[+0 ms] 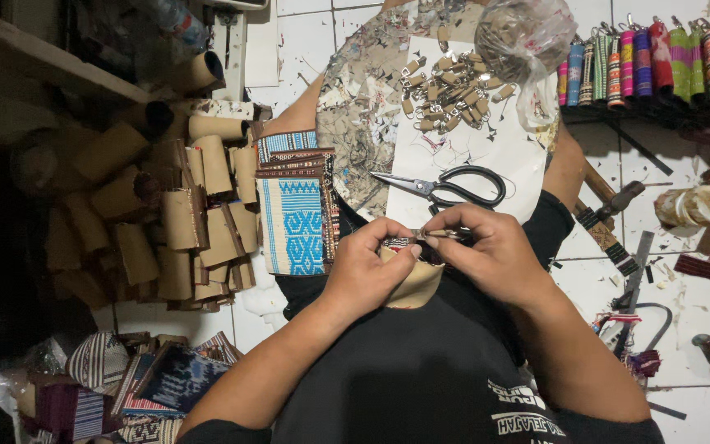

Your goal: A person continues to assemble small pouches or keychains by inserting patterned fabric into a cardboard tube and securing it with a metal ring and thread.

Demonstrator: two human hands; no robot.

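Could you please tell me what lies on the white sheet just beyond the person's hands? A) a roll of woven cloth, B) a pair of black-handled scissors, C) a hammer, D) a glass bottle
B: the black-handled scissors lie on the white sheet, blades pointing left, just past the left hand and right hand, which pinch a small cardboard piece between them.

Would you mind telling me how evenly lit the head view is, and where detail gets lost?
Head view: light falls brightly on the white sheet and scissors, with glare on the plastic bag; the left edge beyond the cardboard tubes sinks into shadow; the left hand and right hand stay sharp, though the small piece they pinch is hard to read.
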